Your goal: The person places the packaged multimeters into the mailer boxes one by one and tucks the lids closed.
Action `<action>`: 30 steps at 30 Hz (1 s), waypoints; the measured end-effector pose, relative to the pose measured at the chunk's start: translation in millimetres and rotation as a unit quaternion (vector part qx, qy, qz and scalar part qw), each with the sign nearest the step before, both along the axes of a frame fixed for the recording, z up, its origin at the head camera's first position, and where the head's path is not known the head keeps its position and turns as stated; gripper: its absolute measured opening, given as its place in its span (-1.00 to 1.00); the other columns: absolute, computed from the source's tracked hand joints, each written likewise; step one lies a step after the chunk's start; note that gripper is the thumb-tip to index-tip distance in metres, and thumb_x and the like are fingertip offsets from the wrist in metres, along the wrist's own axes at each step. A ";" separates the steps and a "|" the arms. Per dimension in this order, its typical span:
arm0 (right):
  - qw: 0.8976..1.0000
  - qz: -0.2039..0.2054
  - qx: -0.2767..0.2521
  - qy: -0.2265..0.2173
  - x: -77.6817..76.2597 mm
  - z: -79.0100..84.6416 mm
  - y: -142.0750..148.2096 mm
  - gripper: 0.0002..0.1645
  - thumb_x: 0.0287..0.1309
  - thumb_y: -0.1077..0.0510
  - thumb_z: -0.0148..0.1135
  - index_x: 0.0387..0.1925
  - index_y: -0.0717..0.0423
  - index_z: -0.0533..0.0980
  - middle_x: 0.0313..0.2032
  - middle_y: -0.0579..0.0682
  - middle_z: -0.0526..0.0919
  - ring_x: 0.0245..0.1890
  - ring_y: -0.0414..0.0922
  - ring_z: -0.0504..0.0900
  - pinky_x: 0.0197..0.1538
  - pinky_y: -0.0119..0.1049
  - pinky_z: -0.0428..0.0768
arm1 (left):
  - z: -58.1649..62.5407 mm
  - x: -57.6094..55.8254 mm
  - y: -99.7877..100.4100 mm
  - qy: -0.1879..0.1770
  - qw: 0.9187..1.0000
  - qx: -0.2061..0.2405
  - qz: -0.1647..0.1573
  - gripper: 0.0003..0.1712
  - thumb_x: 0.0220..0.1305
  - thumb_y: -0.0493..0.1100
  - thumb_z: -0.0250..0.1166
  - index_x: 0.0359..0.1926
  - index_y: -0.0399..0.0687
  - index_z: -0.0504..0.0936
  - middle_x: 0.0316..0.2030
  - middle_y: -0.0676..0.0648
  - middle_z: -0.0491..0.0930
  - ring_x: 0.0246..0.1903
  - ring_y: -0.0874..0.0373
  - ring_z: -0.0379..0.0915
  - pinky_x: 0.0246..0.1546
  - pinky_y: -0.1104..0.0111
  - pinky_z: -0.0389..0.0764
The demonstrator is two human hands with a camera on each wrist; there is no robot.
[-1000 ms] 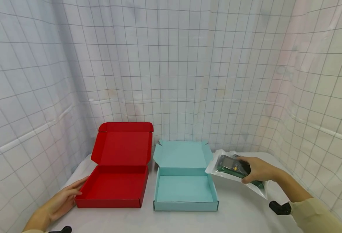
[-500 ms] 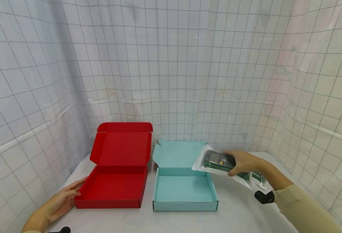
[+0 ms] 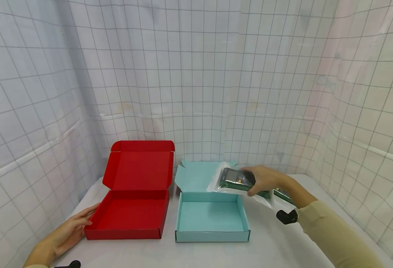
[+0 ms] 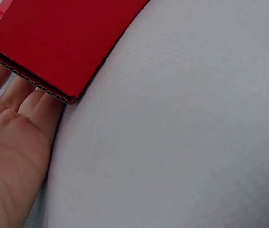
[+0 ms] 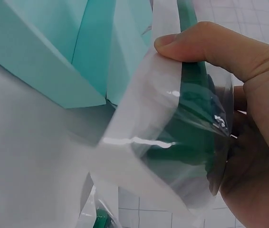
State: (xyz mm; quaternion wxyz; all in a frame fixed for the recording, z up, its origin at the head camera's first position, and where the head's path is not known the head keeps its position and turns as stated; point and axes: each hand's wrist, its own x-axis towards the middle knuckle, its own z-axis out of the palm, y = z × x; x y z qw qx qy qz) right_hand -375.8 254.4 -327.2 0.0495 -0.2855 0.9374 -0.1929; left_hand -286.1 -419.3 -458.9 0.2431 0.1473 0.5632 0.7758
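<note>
My right hand grips a clear plastic bag holding a green and black item with a small yellow patch. It holds the bag tilted above the back right of an open light-blue box. In the right wrist view the thumb presses on the bag's pale edge, while the other fingers are mostly hidden behind it. My left hand rests against the left side of an open red box, its fingers lying along the wall near the front corner.
A second bagged green item lies on the white table at the right, partly covered by my right forearm. Both box lids stand raised at the back, the red lid being the taller. Gridded white curtains enclose three sides.
My right hand has carried the bagged item left and slightly up, from the right of the light-blue box to over its back right. The second bag has come into sight. The left hand stays put.
</note>
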 end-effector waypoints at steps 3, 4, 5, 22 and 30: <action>1.000 0.004 -0.003 -0.005 -2.6 2.2 -8.9 0.12 -0.15 -0.07 0.59 0.47 0.14 0.35 0.08 -0.06 0.57 -0.04 -0.03 0.50 -0.04 -0.05 0.55 | -1.1 -2.8 -0.4 -0.003 1.000 0.000 -0.003 -0.33 0.61 -0.37 -0.18 0.25 0.49 0.62 0.18 0.38 0.49 0.18 0.28 0.46 0.28 0.26 0.48; 1.000 0.007 -0.005 -0.005 -3.4 2.9 -12.2 0.12 -0.15 -0.08 0.59 0.47 0.15 0.35 0.09 -0.05 0.57 -0.04 -0.03 0.51 -0.04 -0.04 0.55 | -1.3 -3.6 -0.7 -0.003 1.000 0.002 -0.006 -0.33 0.61 -0.37 -0.19 0.25 0.49 0.62 0.19 0.38 0.49 0.18 0.28 0.46 0.28 0.26 0.48; 1.000 0.010 -0.006 -0.005 -4.5 3.4 -15.3 0.12 -0.14 -0.08 0.59 0.47 0.15 0.35 0.11 -0.05 0.57 -0.03 -0.02 0.51 -0.03 -0.05 0.55 | -1.7 -4.4 -1.0 -0.003 1.000 0.004 -0.008 -0.32 0.61 -0.38 -0.20 0.25 0.49 0.62 0.19 0.38 0.49 0.18 0.28 0.46 0.27 0.26 0.48; 0.998 0.065 -0.005 -0.013 -26.7 1.0 -75.1 0.16 -0.07 -0.13 0.57 0.54 0.08 0.28 0.41 0.07 0.41 0.33 0.09 0.43 0.26 0.15 0.48 | -1.4 -10.7 -1.6 -0.009 1.000 -0.001 0.004 -0.32 0.60 -0.38 -0.19 0.23 0.48 0.63 0.17 0.39 0.50 0.16 0.32 0.47 0.25 0.29 0.49; 0.995 0.102 -0.003 -0.009 -34.9 0.2 -103.8 0.15 -0.07 -0.12 0.56 0.53 0.09 0.28 0.35 0.02 0.47 0.21 0.01 0.50 0.17 0.00 0.55 | -3.7 -8.7 -0.7 0.002 1.000 0.013 -0.006 -0.30 0.59 -0.41 -0.22 0.26 0.44 0.61 0.21 0.36 0.50 0.19 0.30 0.46 0.26 0.30 0.48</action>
